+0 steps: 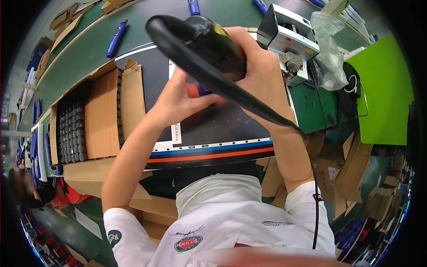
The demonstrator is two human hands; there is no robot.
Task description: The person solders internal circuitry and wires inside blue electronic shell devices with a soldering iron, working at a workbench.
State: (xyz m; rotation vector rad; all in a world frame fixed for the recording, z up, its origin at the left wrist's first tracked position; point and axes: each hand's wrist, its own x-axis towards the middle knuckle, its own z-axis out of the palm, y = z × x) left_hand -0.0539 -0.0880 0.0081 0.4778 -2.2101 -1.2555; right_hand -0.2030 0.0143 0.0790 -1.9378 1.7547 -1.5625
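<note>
My right hand is wrapped round a black corded tool, which rises close to the camera; its kind cannot be made out for certain. A thick black cord loops from its top and runs down across my right wrist. Below the tool, my left hand has its fingers closed round a small red and blue-purple piece, partly hidden and blurred. The cord and tool cover the spot where the tool's lower end meets the piece. Both hands are over a black printed sheet with blue and orange stripes along its near edge.
To the left, an open cardboard box holds rows of dark grey parts. A white and black bench machine stands at the right, beside a clear plastic bag and a bright green panel. A blue pen-shaped object lies at the far left.
</note>
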